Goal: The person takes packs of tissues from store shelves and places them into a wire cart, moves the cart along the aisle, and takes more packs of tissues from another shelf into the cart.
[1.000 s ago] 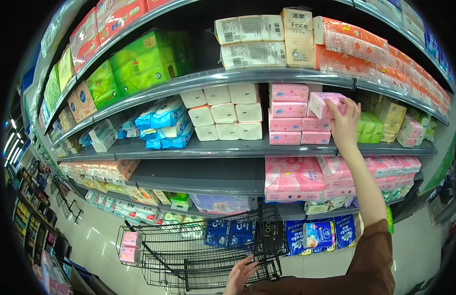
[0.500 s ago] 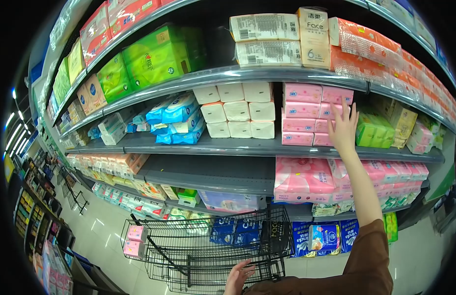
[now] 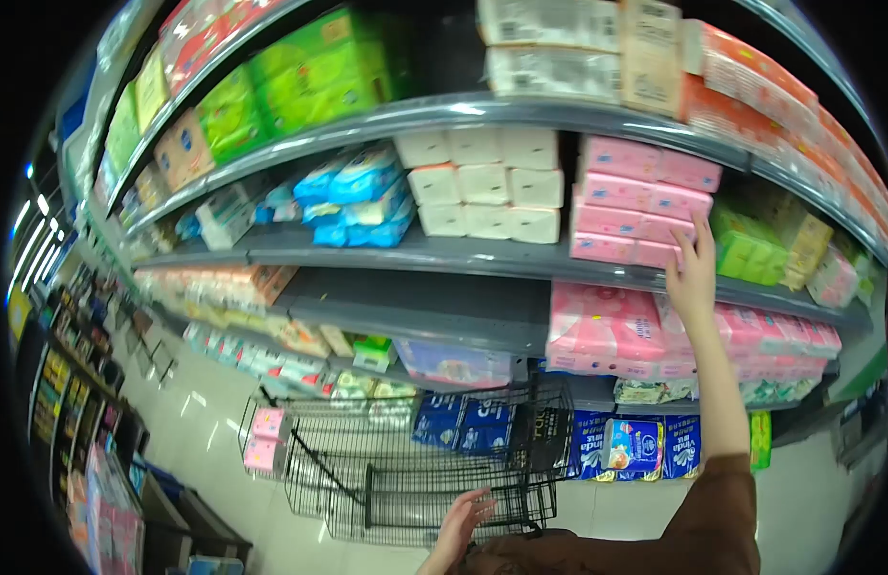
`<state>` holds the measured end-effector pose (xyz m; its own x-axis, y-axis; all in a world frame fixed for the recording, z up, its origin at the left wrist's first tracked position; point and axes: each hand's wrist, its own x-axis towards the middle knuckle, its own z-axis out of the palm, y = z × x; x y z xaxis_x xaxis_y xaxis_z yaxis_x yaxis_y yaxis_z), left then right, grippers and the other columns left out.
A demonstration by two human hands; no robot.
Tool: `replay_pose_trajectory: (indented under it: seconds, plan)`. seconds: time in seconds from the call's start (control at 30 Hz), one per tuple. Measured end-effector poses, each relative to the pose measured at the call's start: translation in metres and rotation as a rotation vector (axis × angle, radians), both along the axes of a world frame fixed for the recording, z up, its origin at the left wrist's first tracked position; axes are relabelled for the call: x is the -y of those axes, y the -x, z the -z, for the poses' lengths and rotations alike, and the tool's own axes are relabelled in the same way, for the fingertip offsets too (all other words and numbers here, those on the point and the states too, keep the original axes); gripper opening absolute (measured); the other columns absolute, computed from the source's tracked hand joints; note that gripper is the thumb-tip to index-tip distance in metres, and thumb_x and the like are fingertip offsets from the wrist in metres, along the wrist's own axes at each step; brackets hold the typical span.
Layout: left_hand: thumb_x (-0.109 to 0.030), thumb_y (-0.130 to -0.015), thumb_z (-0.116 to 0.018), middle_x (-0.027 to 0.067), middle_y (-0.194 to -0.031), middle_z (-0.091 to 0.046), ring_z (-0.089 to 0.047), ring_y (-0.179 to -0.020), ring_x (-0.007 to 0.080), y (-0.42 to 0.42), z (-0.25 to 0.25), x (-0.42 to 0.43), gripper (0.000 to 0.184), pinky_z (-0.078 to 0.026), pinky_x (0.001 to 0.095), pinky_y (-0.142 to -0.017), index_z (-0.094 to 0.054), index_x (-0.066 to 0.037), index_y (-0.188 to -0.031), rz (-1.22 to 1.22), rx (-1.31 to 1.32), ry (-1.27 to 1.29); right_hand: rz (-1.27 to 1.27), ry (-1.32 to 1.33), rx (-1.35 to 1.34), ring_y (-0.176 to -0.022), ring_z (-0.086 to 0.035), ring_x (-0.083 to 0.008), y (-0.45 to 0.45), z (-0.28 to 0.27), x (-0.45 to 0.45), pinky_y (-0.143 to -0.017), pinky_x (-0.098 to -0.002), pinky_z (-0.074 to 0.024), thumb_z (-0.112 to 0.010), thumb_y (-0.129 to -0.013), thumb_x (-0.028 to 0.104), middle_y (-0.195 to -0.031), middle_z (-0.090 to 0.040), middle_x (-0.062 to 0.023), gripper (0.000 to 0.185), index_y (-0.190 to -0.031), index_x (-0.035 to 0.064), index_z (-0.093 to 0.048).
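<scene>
A stack of pink tissue packs (image 3: 628, 196) stands on the middle shelf at the right. My right hand (image 3: 693, 273) reaches to its lower right corner, fingers stretched out and the tips at the lower packs. Whether they press on the packs I cannot tell. Low in the view, my left hand (image 3: 460, 525) is over the near side of a black wire shopping cart (image 3: 367, 498), fingers apart and holding nothing visible. Inside the cart's left end are pink tissue packs (image 3: 266, 439).
White tissue packs (image 3: 485, 185) and blue packs (image 3: 356, 196) share the middle shelf (image 3: 444, 257). Green packs (image 3: 746, 247) stand right of my hand. Larger pink packages (image 3: 602, 331) lie below. Blue packages (image 3: 636, 447) stand low behind the cart.
My right hand has moved down from the upper packs to the stack's lower right corner. The view has tilted and shifted slightly. My left hand stays near the cart.
</scene>
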<state>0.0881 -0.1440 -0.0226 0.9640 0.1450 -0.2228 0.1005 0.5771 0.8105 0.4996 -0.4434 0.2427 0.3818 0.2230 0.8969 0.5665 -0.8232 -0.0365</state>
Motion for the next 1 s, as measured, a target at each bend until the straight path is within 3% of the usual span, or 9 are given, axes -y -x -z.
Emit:
replay_pose_trajectory:
  seconds: [0.1,0.27,0.4,0.53,0.6,0.7,0.8,0.9,1.0]
  plan:
    - [-0.034,-0.107,-0.051,0.0118,-0.15,-0.05,-0.054,-0.133,0.0258,0.007,-0.004,-0.006,0.047,-0.041,0.0433,-0.113,-0.05,-0.003,-0.142,-0.025,-0.089,0.0,-0.21,-0.015,-0.201,-0.132,-0.05,-0.0443,0.058,0.083,-0.039,-0.112,-0.0521,-0.0392,-0.061,-0.092,0.003,-0.144,-0.052,-0.0239,0.034,-0.127,0.0007,-0.063]
    - [-0.028,-0.109,-0.051,0.0058,-0.145,-0.055,-0.055,-0.131,0.0189,0.033,0.002,-0.037,0.042,-0.042,0.0342,-0.112,-0.05,-0.007,-0.145,-0.018,-0.129,-0.255,-0.57,0.04,-0.718,-0.125,-0.054,-0.0386,0.203,0.255,-0.138,-0.108,-0.0477,-0.0415,-0.064,-0.088,0.0,-0.127,-0.061,-0.0179,0.031,-0.119,0.0022,-0.065]
    - [-0.023,-0.108,-0.054,0.0048,-0.14,-0.058,-0.057,-0.125,0.0163,0.066,0.007,-0.075,0.039,-0.045,0.0322,-0.107,-0.051,-0.008,-0.143,-0.131,-0.204,-0.306,-0.683,-0.126,-1.086,-0.122,-0.055,-0.0387,0.3,0.28,-0.216,-0.105,-0.0468,-0.0431,-0.063,-0.09,0.002,-0.126,-0.061,-0.0176,0.03,-0.12,0.002,-0.065]
    - [-0.016,-0.104,-0.058,0.0031,-0.122,-0.061,-0.058,-0.099,0.0111,0.092,0.018,-0.137,0.032,-0.05,0.0277,-0.087,-0.057,-0.008,-0.135,-0.359,-0.188,-0.474,-0.854,0.164,-0.973,-0.119,-0.056,-0.0395,0.323,0.273,-0.262,-0.103,-0.0461,-0.0445,-0.063,-0.091,0.002,-0.126,-0.06,-0.0179,0.031,-0.121,0.0009,-0.063]
    - [-0.016,-0.101,-0.06,0.0112,-0.128,-0.06,-0.064,-0.103,0.0204,0.104,0.034,-0.187,0.033,-0.053,0.0331,-0.091,-0.058,-0.006,-0.133,-0.435,-0.176,-0.783,-0.855,0.115,-1.059,-0.119,-0.056,-0.0398,0.328,0.276,-0.275,-0.103,-0.0458,-0.0447,-0.062,-0.091,0.002,-0.127,-0.06,-0.018,0.031,-0.122,0.0005,-0.063]
    - [-0.013,-0.098,-0.063,0.0113,-0.123,-0.062,-0.064,-0.106,0.0195,0.103,0.02,-0.284,0.032,-0.053,0.0334,-0.091,-0.06,-0.005,-0.128,-0.555,-0.19,-0.911,-0.732,0.081,-1.104,-0.121,-0.055,-0.0395,0.341,0.282,-0.29,-0.105,-0.0464,-0.0441,-0.061,-0.094,0.004,-0.13,-0.059,-0.0187,0.03,-0.124,0.0006,-0.062]
    - [-0.012,-0.092,-0.066,0.0189,-0.116,-0.063,-0.062,-0.108,0.0359,0.084,0.009,-0.393,0.034,-0.05,0.044,-0.095,-0.06,-0.001,-0.123,-0.723,-0.212,-1.304,-0.596,0.091,-1.119,-0.124,-0.052,-0.0416,0.355,0.316,-0.299,-0.108,-0.0488,-0.04,-0.06,-0.097,0.011,-0.133,-0.056,-0.0219,0.036,-0.13,-0.0021,-0.057]
    - [-0.01,-0.088,-0.064,0.0229,-0.127,-0.059,-0.057,-0.114,0.0444,0.071,0.026,-0.493,0.036,-0.047,0.048,-0.099,-0.059,-0.001,-0.123,-0.778,-0.329,-1.733,-0.5,0.288,-1.025,-0.128,-0.048,-0.0423,0.366,0.34,-0.305,-0.11,-0.0527,-0.0364,-0.062,-0.096,0.018,-0.135,-0.053,-0.0241,0.048,-0.137,-0.0044,-0.048]
    - [-0.035,-0.094,-0.059,0.0233,-0.146,-0.049,-0.043,-0.135,0.0458,0.079,0.066,-0.539,0.05,-0.037,0.0558,-0.111,-0.057,-0.014,-0.14,-0.567,-0.626,-1.982,-0.379,0.431,-0.838,-0.128,-0.046,-0.0408,0.386,0.333,-0.32,-0.112,-0.0552,-0.0349,-0.066,-0.092,0.022,-0.136,-0.052,-0.0214,0.055,-0.137,-0.0024,-0.048]
